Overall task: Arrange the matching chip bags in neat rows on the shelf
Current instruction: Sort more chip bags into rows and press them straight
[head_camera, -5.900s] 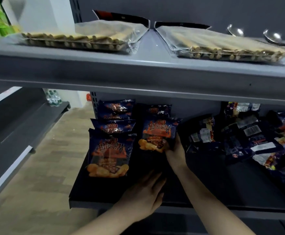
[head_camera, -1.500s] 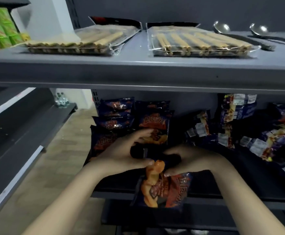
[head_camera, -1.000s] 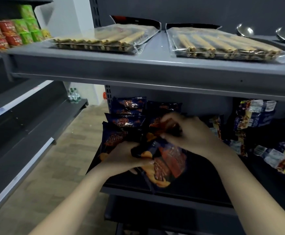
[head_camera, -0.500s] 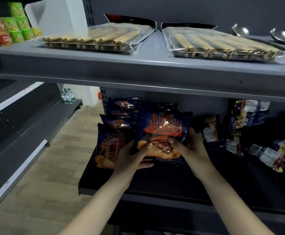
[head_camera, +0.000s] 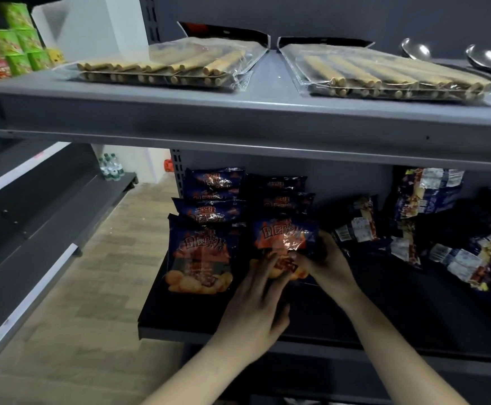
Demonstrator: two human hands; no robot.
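1. Lower shelf: a dark, flat metal shelf board [head_camera: 384, 311] carries the chip bags. Its front left part is bare.
2. Left row: three dark blue foil chip bags with orange print stand one behind another. The front left bag [head_camera: 199, 255] stands upright, label forward, with a picture of golden chips at its base.
3. Second row: just to the right of the left row, two more matching bags stand at the back. In front of them stands the held chip bag [head_camera: 285, 244] — upright, label forward, roughly level with the front left bag and close beside it.
4. Left hand [head_camera: 256, 311]: fingers spread and extended forward, the tips touching the lower front of the held chip bag. The grip is loose; the fingers are not closed around the bag.
5. Right hand [head_camera: 326, 264]: thumb on the lower front of the held chip bag, remaining fingers behind its right edge — a pinching grip on the bag.
6. Unsorted pile [head_camera: 431, 229]: further dark blue bags lie jumbled on the right part of the lower shelf, many showing white barcode labels.
7. Upper shelf [head_camera: 267, 118]: a grey metal board carrying two clear plastic packs of tan wafer rolls [head_camera: 162, 67], laid flat side by side.
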